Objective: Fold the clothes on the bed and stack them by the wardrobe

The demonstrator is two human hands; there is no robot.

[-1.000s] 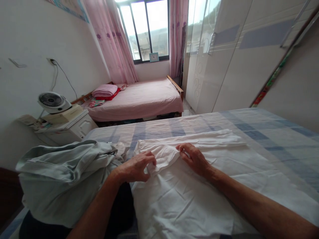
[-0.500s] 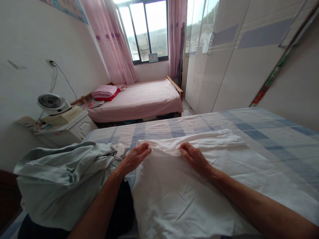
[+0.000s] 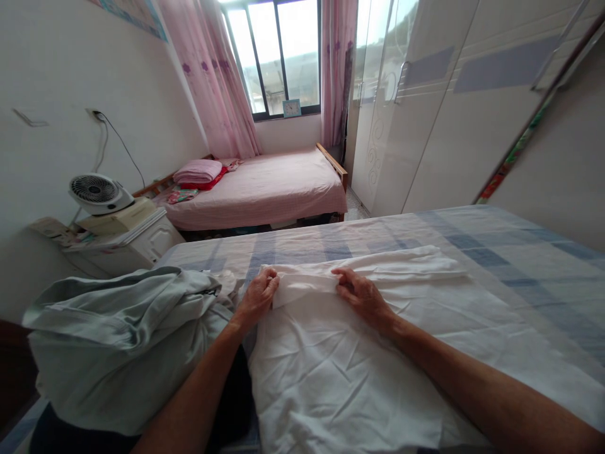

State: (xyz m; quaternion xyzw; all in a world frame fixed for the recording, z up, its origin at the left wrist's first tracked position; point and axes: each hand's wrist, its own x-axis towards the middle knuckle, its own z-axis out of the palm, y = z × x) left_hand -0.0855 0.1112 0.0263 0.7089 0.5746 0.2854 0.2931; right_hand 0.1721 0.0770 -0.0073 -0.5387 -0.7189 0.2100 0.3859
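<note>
A white cloth garment lies spread and wrinkled on the bed. Along its far edge a narrow strip is turned over toward me. My left hand is closed, pinching the far left corner of this strip between thumb and fingers. At the strip's right end rests my right hand, its fingers apart and the index stretched out over the cloth, gripping nothing that I can see. A long white section of the cloth runs off to the right beyond that hand. The exact kind of garment is unclear.
A heap of grey-green clothing sits on the blue checked bedsheet at left, dark cloth under it. Beyond stand a small cabinet with a white fan, a pink bed and a wardrobe.
The far edge of the white garment now lies folded over as a flatter strip. My left hand has shifted slightly left, and my right hand has loosened its pinch and spread its fingers.
</note>
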